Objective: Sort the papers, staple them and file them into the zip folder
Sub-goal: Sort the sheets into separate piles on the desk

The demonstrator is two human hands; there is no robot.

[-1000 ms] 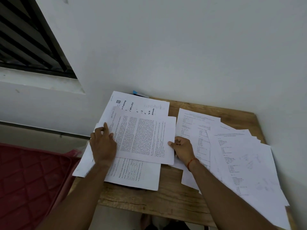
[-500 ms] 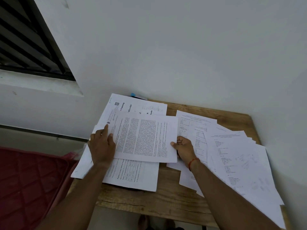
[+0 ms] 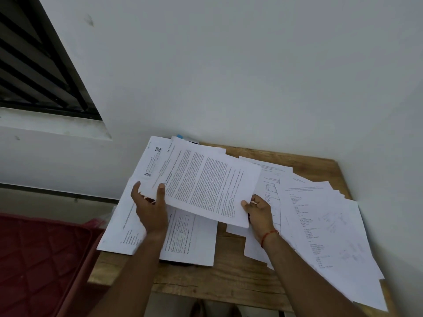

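Observation:
A printed text sheet (image 3: 206, 184) is lifted above the wooden table (image 3: 229, 282), tilted. My left hand (image 3: 151, 209) grips its left edge, thumb on top. At the sheet's lower right corner, my right hand (image 3: 258, 211) pinches it. Under the sheet lies a left pile of printed papers (image 3: 128, 227), one with a table. A fanned spread of papers (image 3: 325, 227) covers the right of the table. A blue corner (image 3: 179, 136) peeks out behind the left pile at the wall; I cannot tell what it belongs to. No stapler shows.
A white wall stands right behind the table and along its right side. A red quilted mattress (image 3: 39, 259) lies low on the left. A dark barred window (image 3: 34, 72) is at upper left. Bare wood shows along the table's front edge.
The text sheet was lying flat on the left pile under both hands; now both hands have lifted it off the pile and turned it, the left hand shifting from resting flat to gripping its edge.

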